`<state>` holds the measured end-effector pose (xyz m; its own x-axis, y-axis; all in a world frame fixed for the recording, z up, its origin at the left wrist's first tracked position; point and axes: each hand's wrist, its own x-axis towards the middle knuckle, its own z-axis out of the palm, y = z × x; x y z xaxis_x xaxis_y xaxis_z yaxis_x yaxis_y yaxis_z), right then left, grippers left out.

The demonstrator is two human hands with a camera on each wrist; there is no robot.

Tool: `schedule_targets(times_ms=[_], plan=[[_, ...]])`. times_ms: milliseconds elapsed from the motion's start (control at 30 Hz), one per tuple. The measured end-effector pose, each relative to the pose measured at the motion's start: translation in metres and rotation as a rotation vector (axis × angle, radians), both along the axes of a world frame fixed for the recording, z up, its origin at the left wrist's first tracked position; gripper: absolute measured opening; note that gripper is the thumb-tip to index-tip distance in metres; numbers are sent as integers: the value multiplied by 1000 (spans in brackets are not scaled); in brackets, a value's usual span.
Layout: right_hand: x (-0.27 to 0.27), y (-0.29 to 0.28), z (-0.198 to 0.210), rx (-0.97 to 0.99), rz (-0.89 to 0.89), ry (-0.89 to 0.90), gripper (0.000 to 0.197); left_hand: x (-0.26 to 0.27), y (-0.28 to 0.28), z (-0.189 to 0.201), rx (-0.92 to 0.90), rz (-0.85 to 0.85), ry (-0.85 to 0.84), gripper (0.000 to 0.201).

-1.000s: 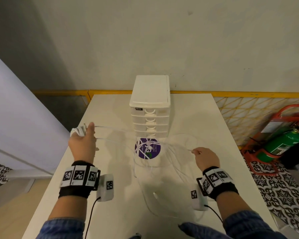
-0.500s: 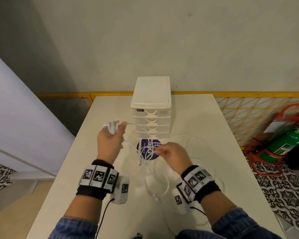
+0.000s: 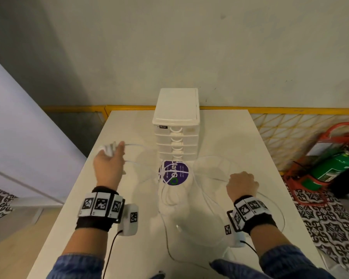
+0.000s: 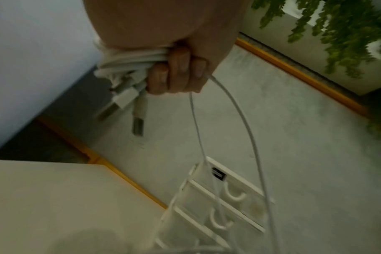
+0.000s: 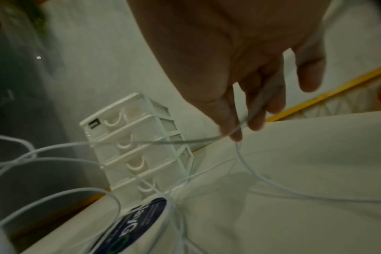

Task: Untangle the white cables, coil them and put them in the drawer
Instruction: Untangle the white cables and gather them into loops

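Note:
My left hand (image 3: 109,166) is raised over the table's left side and grips a coiled bundle of white cable (image 3: 107,149). In the left wrist view the fingers (image 4: 176,72) curl round the bundle (image 4: 128,61), and two USB plugs (image 4: 137,118) hang below it. Two strands run from it towards the white drawer unit (image 3: 176,127), whose drawers are all closed. My right hand (image 3: 242,184), on the right, pinches a thin cable strand (image 5: 239,130) between its fingers. Loose cable loops (image 3: 208,200) lie tangled on the table in front of the unit.
A round purple sticker (image 3: 174,175) lies under the cables in front of the drawer unit. The white table (image 3: 240,137) ends at a yellow rail (image 3: 270,110) behind. A green fire extinguisher (image 3: 334,168) stands on the floor to the right. A pale wall panel (image 3: 24,137) stands to the left.
Half a second ago both hands met near the purple sticker. They have since drawn apart, the left with its bundle going left and the right pulling a strand to the right.

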<state>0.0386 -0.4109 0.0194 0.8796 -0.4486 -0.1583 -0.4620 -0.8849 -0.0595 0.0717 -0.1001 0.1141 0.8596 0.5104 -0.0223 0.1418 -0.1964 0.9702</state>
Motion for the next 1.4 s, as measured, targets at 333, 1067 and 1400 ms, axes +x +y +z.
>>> schedule_targets(times_ms=[333, 1067, 1400], plan=[[-1, 97, 18, 871, 595, -52, 32, -6, -46, 9, -26, -208, -76, 34], [0, 84, 45, 571, 808, -515, 56, -11, -67, 9, -12, -313, -61, 55], [-1, 85, 33, 801, 643, -454, 23, -10, -41, 5, 12, -417, 87, 42]])
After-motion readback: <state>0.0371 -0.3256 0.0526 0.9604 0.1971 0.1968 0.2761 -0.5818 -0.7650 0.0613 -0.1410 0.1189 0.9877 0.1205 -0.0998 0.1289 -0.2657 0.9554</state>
